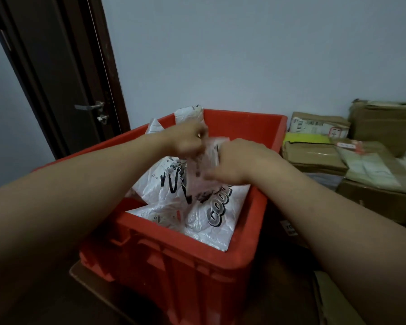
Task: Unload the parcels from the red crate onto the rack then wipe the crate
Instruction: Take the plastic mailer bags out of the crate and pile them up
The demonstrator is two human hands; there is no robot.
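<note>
Both arms reach in from the bottom corners of the frame and meet over the middle of the red crate (244, 119), which fills the centre and lower half of the picture. The left hand (188, 139) has its fingers curled around the top of a small crinkled plastic parcel (209, 160), and the right hand (234, 160) grips the same parcel from the right side. Both hands are a bit blurred, so the exact finger placement is hard to read. The parcel is held up above the crate's contents. Below it in the crate lie white plastic bags (218, 214) with bold black lettering, piled against each other. One more white packet (189, 113) pokes up at the far rim, just behind the left hand. At the right edge of the frame sits a stack of cardboard boxes (319, 158) with shipping labels, just beside the crate. In the upper left stands a dark door (63, 78) with a metal handle (89, 106).
</note>
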